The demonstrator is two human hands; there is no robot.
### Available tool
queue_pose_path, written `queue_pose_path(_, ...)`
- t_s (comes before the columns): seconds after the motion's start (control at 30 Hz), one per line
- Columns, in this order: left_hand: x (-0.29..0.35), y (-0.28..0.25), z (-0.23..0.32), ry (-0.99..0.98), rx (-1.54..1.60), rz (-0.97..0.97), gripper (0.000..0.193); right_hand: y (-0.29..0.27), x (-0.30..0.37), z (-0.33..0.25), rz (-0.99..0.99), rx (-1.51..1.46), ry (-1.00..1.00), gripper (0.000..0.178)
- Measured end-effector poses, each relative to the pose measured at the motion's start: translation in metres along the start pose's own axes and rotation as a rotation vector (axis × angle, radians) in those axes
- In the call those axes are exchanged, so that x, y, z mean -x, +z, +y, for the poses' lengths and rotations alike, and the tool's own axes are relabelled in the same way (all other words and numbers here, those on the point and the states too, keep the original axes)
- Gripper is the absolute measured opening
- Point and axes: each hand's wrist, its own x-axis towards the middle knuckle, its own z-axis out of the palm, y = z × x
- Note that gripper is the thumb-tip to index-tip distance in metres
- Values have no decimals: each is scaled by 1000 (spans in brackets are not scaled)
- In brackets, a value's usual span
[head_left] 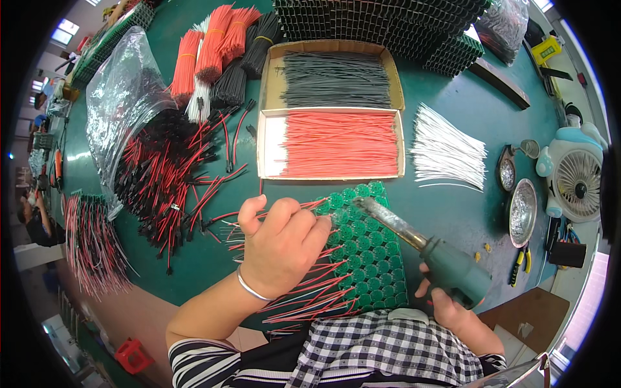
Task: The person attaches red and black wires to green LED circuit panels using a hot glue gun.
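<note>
A green panel of round circuit boards (375, 258) lies in front of me, with red and white wires (310, 301) fanning out from its left side. My left hand (281, 239) is closed in a pinch at the panel's upper left, on a thin red wire (315, 204). Its fingertips partly hide the wire. From the right, my right hand (456, 313) grips the thick green handle of a soldering iron (456, 268). The iron's metal tip is over the upper part of the panel, close to the left fingers; I cannot tell whether it touches a board.
Beyond the panel, cartons hold red wires (343, 145) and black wires (336, 81). White wires (446, 145) lie to their right. Connector cables (162, 168) spill from a plastic bag (126, 84) at left. A metal dish (522, 210), pliers (519, 266) and a fan (576, 181) stand right.
</note>
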Motion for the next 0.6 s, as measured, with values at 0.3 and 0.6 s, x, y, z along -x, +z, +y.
queue_pose_path(0.3,-1,-3,1,-2,-10,-28,13,-11,4,9,-165,10,-180,49)
queue_pose_path(0.6,7,-9,11,40,24,-22,12,-9,9,3,-128,6,-149,29)
